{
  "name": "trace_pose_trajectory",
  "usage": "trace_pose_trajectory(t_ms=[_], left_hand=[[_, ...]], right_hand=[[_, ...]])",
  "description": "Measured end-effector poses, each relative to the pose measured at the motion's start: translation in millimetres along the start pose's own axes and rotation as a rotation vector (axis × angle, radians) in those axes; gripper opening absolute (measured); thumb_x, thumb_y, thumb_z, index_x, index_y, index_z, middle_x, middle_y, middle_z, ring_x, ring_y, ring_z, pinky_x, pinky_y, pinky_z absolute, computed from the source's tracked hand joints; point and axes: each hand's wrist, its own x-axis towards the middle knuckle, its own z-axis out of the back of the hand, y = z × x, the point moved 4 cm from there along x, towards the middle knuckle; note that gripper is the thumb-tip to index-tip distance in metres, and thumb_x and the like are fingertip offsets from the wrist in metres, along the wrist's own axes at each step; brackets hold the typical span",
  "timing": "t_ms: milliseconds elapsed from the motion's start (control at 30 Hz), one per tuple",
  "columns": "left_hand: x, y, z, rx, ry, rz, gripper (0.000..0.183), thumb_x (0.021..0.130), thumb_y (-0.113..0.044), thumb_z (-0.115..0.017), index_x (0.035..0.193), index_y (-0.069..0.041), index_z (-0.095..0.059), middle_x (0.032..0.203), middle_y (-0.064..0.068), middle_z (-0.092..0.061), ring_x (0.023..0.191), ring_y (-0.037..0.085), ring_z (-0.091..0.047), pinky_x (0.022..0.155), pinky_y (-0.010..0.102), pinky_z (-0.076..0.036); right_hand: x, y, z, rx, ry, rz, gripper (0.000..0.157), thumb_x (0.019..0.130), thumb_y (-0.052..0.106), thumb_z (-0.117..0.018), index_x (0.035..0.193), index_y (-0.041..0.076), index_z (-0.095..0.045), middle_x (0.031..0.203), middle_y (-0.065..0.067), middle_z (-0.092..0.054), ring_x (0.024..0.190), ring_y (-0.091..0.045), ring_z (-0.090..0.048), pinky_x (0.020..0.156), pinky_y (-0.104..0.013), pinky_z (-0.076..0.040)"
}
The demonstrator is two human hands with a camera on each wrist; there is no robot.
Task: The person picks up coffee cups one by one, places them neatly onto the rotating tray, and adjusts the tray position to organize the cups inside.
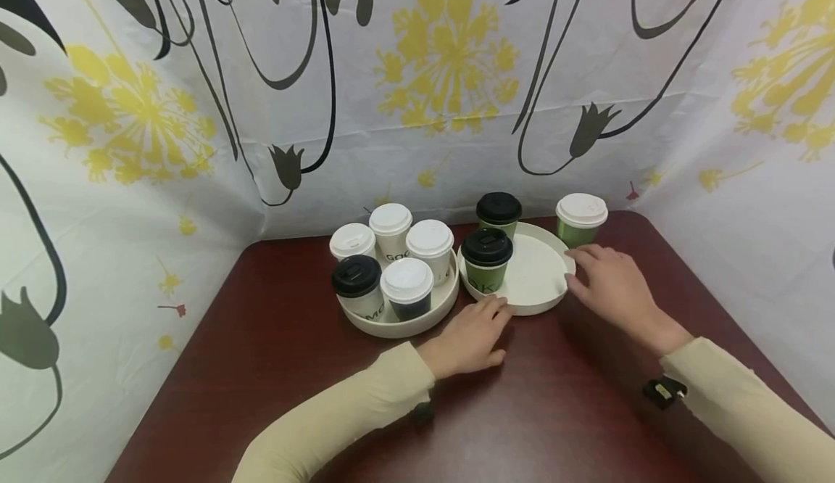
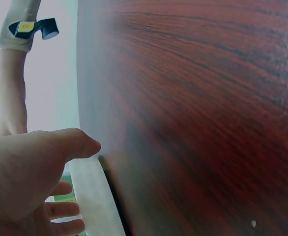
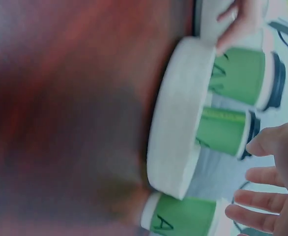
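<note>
My left hand [image 1: 466,338] reaches to the front rim of the right-hand white round tray [image 1: 538,273], its fingertips right at the edge. In the left wrist view its thumb [image 2: 80,142] is extended and its other fingers show over the rim. My right hand [image 1: 613,287] is at the tray's right side, fingers loosely spread and holding nothing. A green cup with a black lid [image 1: 485,258] stands upright at the tray's left. Behind it is another black-lidded green cup [image 1: 499,211], its lower part hidden. A white-lidded green cup [image 1: 580,218] stands beyond the tray's right rim.
Left of this tray, a second round tray [image 1: 391,331] holds several upright lidded cups, including a white cup with a black lid [image 1: 359,287] and a dark-banded cup with a white lid [image 1: 407,291]. Patterned cloth [image 1: 417,106] hangs behind the dark red table [image 1: 280,338].
</note>
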Motion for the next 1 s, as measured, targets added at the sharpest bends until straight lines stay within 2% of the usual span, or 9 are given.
trace_pose_trajectory(t_ms=[100,233,467,733,1000], left_hand=[[0.3,0.9,0.5,0.006,0.005,0.000,0.075,0.089,-0.047,-0.066,0.149,-0.013,-0.037,0.150,0.008,-0.044,0.144,0.025,-0.041,0.114,0.034,-0.041],[0.2,2.3,0.2,-0.001,0.007,0.007,0.075,0.089,-0.047,-0.066,0.150,-0.013,-0.037,0.150,0.008,-0.044,0.143,0.025,-0.041,0.114,0.033,-0.041],[0.5,3.7,-1.0,-0.020,0.007,0.025,0.080,0.088,-0.046,-0.067,0.152,-0.012,-0.033,0.149,0.008,-0.045,0.144,0.025,-0.041,0.114,0.034,-0.041],[1.1,5.5,2.4,-0.022,-0.002,0.022,0.079,0.088,-0.046,-0.068,0.151,-0.012,-0.034,0.146,0.008,-0.046,0.142,0.024,-0.042,0.112,0.034,-0.043],[1.6,7.8,1.7,-0.028,0.014,0.029,0.078,0.089,-0.046,-0.067,0.151,-0.012,-0.035,0.146,0.007,-0.046,0.142,0.024,-0.041,0.113,0.034,-0.042]], right_hand=[[10.1,-10.8,6.8,0.007,-0.026,-0.025,0.039,0.084,0.022,-0.070,0.116,0.000,-0.067,0.111,-0.024,-0.069,0.096,-0.043,-0.065,0.077,-0.058,-0.050],[22.3,-25.2,11.2,0.018,-0.016,-0.085,0.044,0.086,0.025,-0.071,0.121,0.000,-0.064,0.116,-0.027,-0.066,0.101,-0.046,-0.062,0.076,-0.062,-0.047],[37.5,-47.7,7.9,0.072,0.012,-0.199,0.058,0.088,0.030,-0.070,0.132,-0.004,-0.054,0.129,-0.033,-0.053,0.112,-0.054,-0.051,0.087,-0.066,-0.042],[52.1,-64.8,1.8,0.149,0.022,-0.258,0.067,0.088,0.036,-0.071,0.138,-0.003,-0.048,0.135,-0.031,-0.048,0.119,-0.054,-0.046,0.093,-0.068,-0.038],[66.2,-76.5,-8.8,0.204,0.033,-0.291,0.073,0.087,0.039,-0.073,0.139,-0.004,-0.046,0.136,-0.036,-0.046,0.121,-0.056,-0.045,0.095,-0.070,-0.037]])
